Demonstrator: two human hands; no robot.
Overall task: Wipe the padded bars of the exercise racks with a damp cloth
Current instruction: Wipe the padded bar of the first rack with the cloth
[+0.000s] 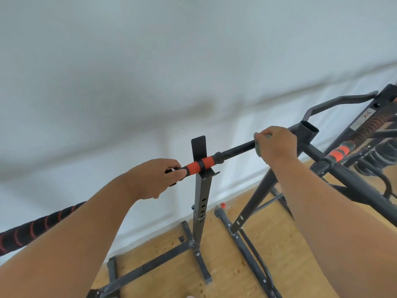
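My left hand's fingers (179,172) are curled around the near end of the padded bar (233,149), gripping it just beside the orange sleeve (198,165) where the bar sits in the cradle of the upright stand (202,190). My left hand (153,178) holds there from below and to the side, thumb on top.

My right hand (277,145) is further along the same bar, fingers wrapped over the black ribbed padding with the grey-green cloth (258,148) pinched between palm and bar. Only an edge of the cloth shows under the hand and at the fingertips.

The bar runs from the stand up and to the right toward the larger black rack (311,151), where its far end is hidden behind my right hand. A second padded bar (352,145) with an orange band lies on that rack to the right, well apart from my hands. At the lower left, a black bar with red spiral wrap (32,229) crosses behind my left forearm. The stand and rack feet rest on a wooden floor (214,265) against a white wall (150,72).
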